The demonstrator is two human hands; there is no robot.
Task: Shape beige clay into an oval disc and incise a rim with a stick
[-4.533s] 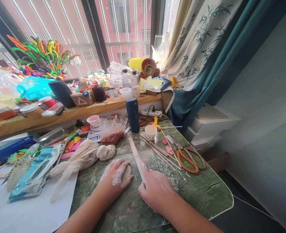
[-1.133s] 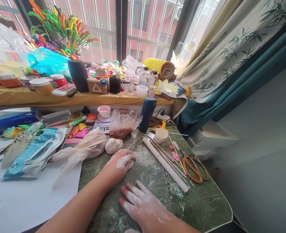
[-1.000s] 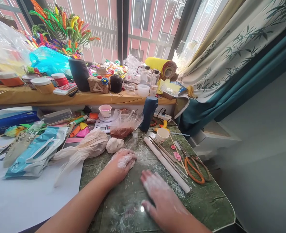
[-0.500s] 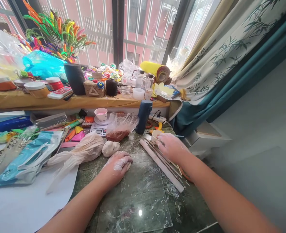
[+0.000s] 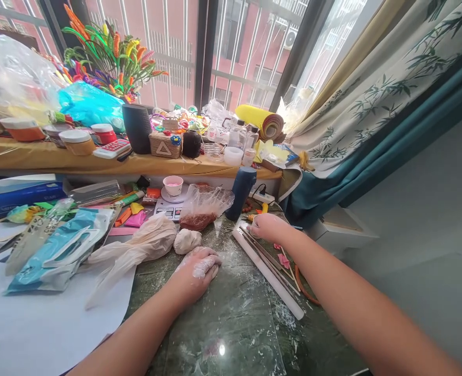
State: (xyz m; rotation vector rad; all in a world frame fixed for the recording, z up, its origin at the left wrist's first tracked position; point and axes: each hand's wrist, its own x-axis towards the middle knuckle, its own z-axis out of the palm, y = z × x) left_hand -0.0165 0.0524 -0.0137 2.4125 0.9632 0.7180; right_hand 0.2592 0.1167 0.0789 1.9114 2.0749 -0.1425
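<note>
My left hand (image 5: 200, 270), with white powder on its back, rests on the clear board (image 5: 227, 313). Its fingers are curled and pressed together; whatever lies beneath them is hidden. Just beyond it sits a lump of white dough (image 5: 187, 241), against a crumpled plastic bag (image 5: 150, 243). At the small pale cup (image 5: 255, 233), my right hand (image 5: 270, 228) has its fingers at the rim, and the fingertips are hidden. Under the right wrist lie several thin sticks (image 5: 268, 256), alongside a white rolling pin (image 5: 268, 274).
A dark blue bottle (image 5: 241, 194) stands behind the cup. A bag of reddish-brown material (image 5: 197, 216) lies near a scale (image 5: 169, 209) bearing a pink-filled cup (image 5: 173, 185). White paper (image 5: 66, 324) and a blue packet (image 5: 60, 253) are at left. Jars (image 5: 77, 142) line the sill.
My right hand has moved lower onto the small cup, its fingers less visible. My left hand stays on the board. The view has shifted a little to the left.
</note>
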